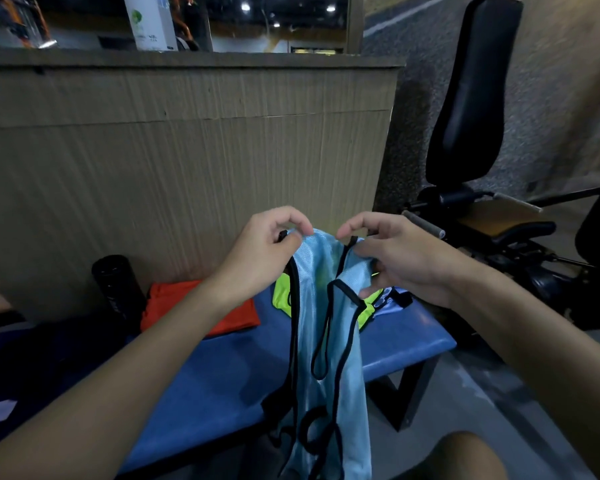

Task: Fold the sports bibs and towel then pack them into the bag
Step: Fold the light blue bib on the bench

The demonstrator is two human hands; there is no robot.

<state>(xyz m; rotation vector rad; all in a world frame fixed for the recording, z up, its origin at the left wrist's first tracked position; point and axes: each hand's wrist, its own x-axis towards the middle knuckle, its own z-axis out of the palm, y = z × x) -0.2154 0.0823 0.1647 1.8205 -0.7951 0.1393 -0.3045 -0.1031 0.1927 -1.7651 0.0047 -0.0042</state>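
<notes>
Hanging light-blue black-trimmed mesh bib (340,403): long axis vertical, below both hands, frame centre.
Left hand (267,251): pinching one strap.
Right hand (395,261): pinching the other.

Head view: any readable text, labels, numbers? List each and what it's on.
Nothing reads in full.
White box on the ledge: green logo and dark print, too blurred to read.
Black bottle: faint light lettering, too blurred to read.
Light blue bib: black printed figure near its lower end, creased and partly hidden, unreadable.
</notes>
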